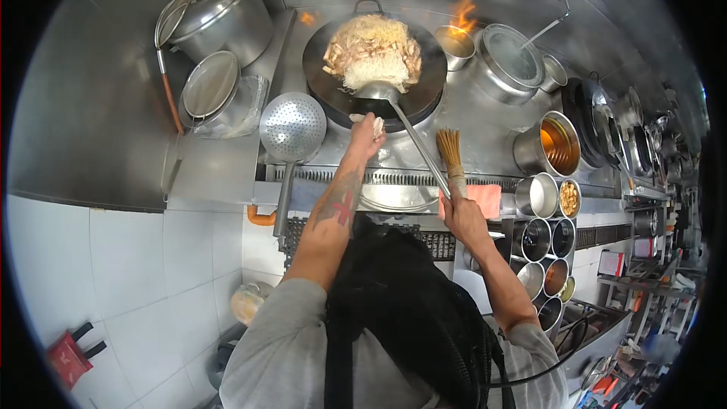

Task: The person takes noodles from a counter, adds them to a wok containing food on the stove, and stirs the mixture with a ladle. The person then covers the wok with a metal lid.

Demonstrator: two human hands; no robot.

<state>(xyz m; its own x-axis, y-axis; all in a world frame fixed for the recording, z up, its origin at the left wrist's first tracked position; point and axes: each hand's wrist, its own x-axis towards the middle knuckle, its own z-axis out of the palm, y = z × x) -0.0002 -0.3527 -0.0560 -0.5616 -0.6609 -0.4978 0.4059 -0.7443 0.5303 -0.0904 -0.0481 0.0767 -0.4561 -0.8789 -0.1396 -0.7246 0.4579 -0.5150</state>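
Observation:
My left hand (pixel 366 138) is closed at the near rim of a big dark wok (pixel 318 79), with a pale folded cloth (pixel 378 127) in its grip. Whether the fingers also clasp a wok handle is hidden. Thin pale noodles (pixel 371 45) with light strips mixed in are heaped in the wok. My right hand (pixel 465 220) is wrapped round the long handle of a metal ladle (pixel 377 91), whose bowl rests against the near side of the noodles. Just beyond that hand stands a bamboo brush (pixel 450 153), beside the ladle handle.
Flames (pixel 463 15) rise behind a small pot (pixel 456 47) right of the wok. A perforated skimmer (pixel 293 127) lies left. A lidded stockpot (pixel 227 19) stands at back left. At right are a pot of orange liquid (pixel 522 153) and several seasoning tins (pixel 536 195).

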